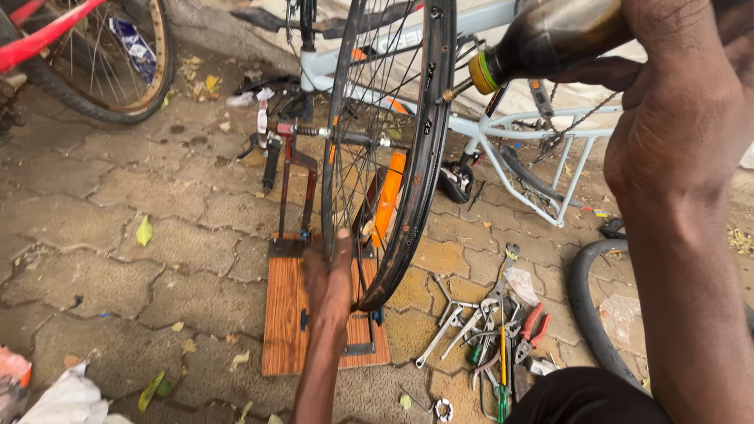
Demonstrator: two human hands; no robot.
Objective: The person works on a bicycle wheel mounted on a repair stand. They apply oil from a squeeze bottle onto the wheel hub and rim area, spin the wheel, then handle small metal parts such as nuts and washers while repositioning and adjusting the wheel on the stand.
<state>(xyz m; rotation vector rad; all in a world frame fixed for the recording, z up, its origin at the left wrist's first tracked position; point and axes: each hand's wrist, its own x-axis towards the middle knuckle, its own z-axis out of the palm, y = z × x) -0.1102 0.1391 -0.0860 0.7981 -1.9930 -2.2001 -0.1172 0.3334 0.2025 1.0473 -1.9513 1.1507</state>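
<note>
A black-rimmed bicycle wheel (pixel 416 157) stands upright in a metal truing stand (pixel 289 196) on a wooden board (pixel 284 314). An orange reflector sits among its spokes. My left hand (pixel 331 275) reaches forward and grips the wheel low down, at the spokes near the rim. My right hand (pixel 675 118) is raised at the upper right and holds a dark bottle (pixel 550 35) with a yellow-green cap. The bottle is tilted, and its thin nozzle (pixel 449 94) touches the upper rim of the wheel.
A pale blue bicycle frame (pixel 503 126) lies behind the wheel. Spanners, pliers and screwdrivers (pixel 495 330) are scattered on the paving at the right, beside a loose black tyre (pixel 585 306). A red bicycle's wheel (pixel 118 71) is at the top left, and crumpled rags (pixel 63 400) at the bottom left.
</note>
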